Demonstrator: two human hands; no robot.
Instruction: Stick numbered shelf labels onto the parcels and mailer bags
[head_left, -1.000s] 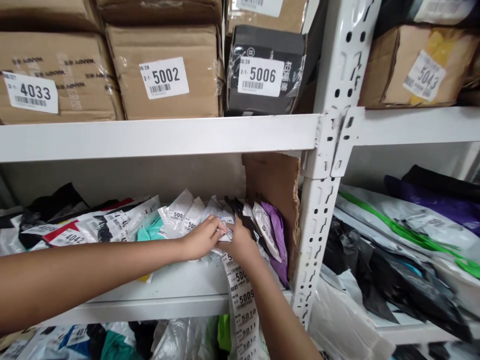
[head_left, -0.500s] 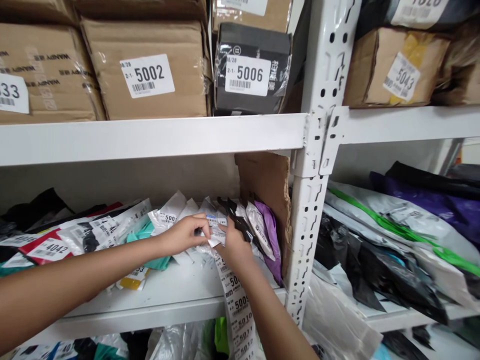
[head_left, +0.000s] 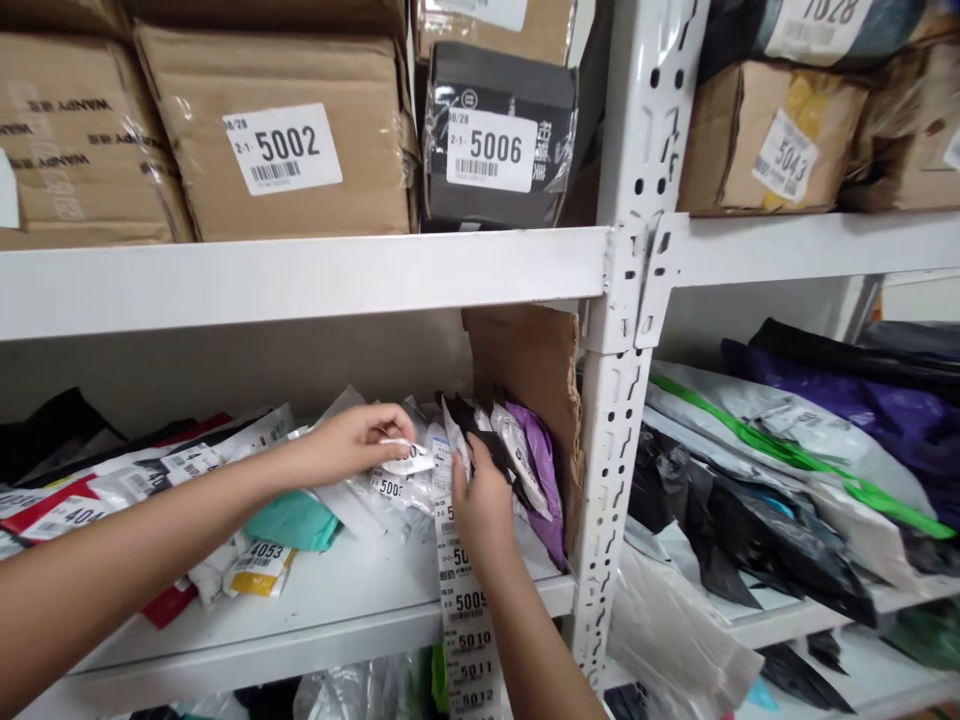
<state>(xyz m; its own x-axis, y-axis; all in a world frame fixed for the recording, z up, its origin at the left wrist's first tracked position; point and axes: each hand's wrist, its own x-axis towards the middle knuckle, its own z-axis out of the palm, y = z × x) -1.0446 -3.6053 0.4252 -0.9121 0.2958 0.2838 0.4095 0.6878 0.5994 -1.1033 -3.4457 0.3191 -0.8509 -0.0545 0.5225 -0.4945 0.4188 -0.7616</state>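
Observation:
My left hand (head_left: 358, 438) reaches into the middle shelf and pinches a small white sticker label (head_left: 406, 462) over a clear bagged parcel marked 500 (head_left: 390, 488). My right hand (head_left: 480, 505) holds the top of a long strip of numbered labels (head_left: 465, 610) that hangs down past the shelf edge. The right hand's fingers rest against a row of upright bagged parcels (head_left: 517, 455), white, black and purple.
Above, a white shelf board (head_left: 300, 275) carries cardboard boxes labelled 5002 (head_left: 281, 150) and a black box 5006 (head_left: 491, 150). A white slotted upright post (head_left: 626, 330) divides the bays. Soft parcels (head_left: 787, 450) fill the right bay; a torn cardboard divider (head_left: 536, 365) stands behind the parcels.
My left hand has lifted a sticker away from the strip and moved it left over the bagged parcel. The right hand dropped slightly, still on the strip. The view has shifted right.

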